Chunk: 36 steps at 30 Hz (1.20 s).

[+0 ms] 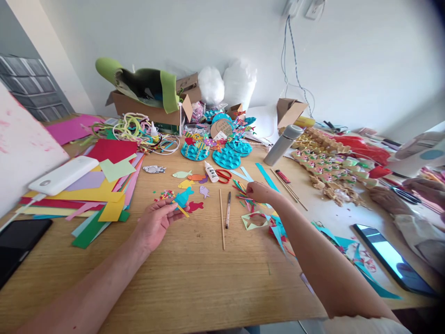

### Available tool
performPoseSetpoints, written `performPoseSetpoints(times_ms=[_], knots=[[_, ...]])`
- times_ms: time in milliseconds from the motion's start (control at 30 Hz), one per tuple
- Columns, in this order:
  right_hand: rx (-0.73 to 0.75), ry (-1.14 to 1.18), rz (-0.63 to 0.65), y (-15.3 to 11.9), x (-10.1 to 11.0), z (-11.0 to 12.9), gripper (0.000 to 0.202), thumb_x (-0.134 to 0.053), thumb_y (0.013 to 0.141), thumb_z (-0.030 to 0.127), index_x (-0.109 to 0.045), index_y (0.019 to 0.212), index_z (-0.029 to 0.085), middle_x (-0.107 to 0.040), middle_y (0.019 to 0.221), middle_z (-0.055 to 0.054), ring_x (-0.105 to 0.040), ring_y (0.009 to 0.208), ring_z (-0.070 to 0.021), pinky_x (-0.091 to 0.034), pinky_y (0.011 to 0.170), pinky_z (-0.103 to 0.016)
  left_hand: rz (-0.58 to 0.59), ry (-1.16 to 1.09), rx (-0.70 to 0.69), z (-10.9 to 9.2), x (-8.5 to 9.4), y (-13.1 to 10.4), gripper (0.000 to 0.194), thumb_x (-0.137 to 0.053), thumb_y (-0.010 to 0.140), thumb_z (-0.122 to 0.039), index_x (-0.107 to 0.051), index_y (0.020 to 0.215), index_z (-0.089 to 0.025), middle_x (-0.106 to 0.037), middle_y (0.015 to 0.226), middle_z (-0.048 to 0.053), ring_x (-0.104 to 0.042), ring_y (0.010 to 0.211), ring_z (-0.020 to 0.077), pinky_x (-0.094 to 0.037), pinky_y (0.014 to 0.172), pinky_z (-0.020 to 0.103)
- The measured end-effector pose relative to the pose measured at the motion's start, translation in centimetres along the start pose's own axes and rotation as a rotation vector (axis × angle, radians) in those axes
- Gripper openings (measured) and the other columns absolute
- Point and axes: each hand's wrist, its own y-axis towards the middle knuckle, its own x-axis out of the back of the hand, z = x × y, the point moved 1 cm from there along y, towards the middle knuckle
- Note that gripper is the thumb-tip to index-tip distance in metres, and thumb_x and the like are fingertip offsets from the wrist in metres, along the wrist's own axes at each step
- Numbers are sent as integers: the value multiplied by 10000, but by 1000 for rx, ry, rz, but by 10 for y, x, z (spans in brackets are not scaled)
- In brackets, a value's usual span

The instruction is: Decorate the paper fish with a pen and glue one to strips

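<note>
My left hand (158, 221) pinches a blue paper fish (182, 197) and a narrow yellow paper strip (183, 210) between thumb and fingers. Under and beyond it lie a red paper fish (195, 207), a yellow paper fish (187, 183) and a purple paper fish (204, 191). My right hand (259, 191) reaches into a heap of colored paper strips (239, 188), its fingers bent together; whatever is in them is hidden. Red-handled scissors (224, 176) and a white glue bottle (210, 172) lie between the hands. A pen (228, 211) and a wooden stick (222, 220) lie nearer me.
Colored paper sheets (113, 153) and a white power bank (64, 175) are at left. Blue decorated discs (225, 158) stand at the back, near a gray flask (283, 144). Paper scraps and a phone (391, 260) lie at right, beside another person's hands (384, 199).
</note>
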Motion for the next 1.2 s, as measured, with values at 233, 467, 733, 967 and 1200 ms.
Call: performPoseSetpoints(times_ms=[233, 467, 733, 967, 1200], knots=[[-34, 42, -60, 1, 0, 0, 126, -569, 821, 193, -692, 807, 168, -702, 845, -61, -615, 748, -164, -350, 575, -229, 10, 4, -3, 1, 0, 1, 145, -744, 684, -185, -720, 813, -121, -753, 884, 98, -721, 856, 263, -572, 755, 353], [-115, 74, -81, 16, 1, 7, 253, -543, 852, 302, -685, 702, 156, -680, 740, -84, -612, 713, -190, -350, 553, -255, 13, -7, 1, 0, -1, 0, 135, -755, 677, -177, -727, 797, -122, -755, 864, 81, -723, 824, 237, -577, 724, 314], [-127, 158, -41, 25, -3, 9, 272, -575, 767, 196, -567, 496, 170, -543, 519, -12, -508, 541, -131, -290, 497, -247, -39, -34, 4, -1, -3, 0, 110, -746, 664, -137, -709, 765, -117, -751, 819, 79, -716, 777, 218, -580, 685, 312], [-132, 323, -134, 27, -5, 7, 260, -592, 748, 200, -516, 501, 179, -476, 470, 6, -452, 528, -129, -274, 507, -261, 5, -34, -5, 0, -1, 0, 129, -748, 678, -152, -715, 797, -116, -753, 852, 88, -720, 794, 223, -585, 691, 308], [-119, 634, -338, 22, 2, -5, 174, -580, 774, 252, -540, 618, 187, -507, 534, 19, -432, 524, -125, -285, 509, -261, 19, -38, 0, 1, 0, 0, 146, -747, 687, -155, -722, 824, -111, -754, 869, 98, -722, 800, 223, -582, 699, 301]])
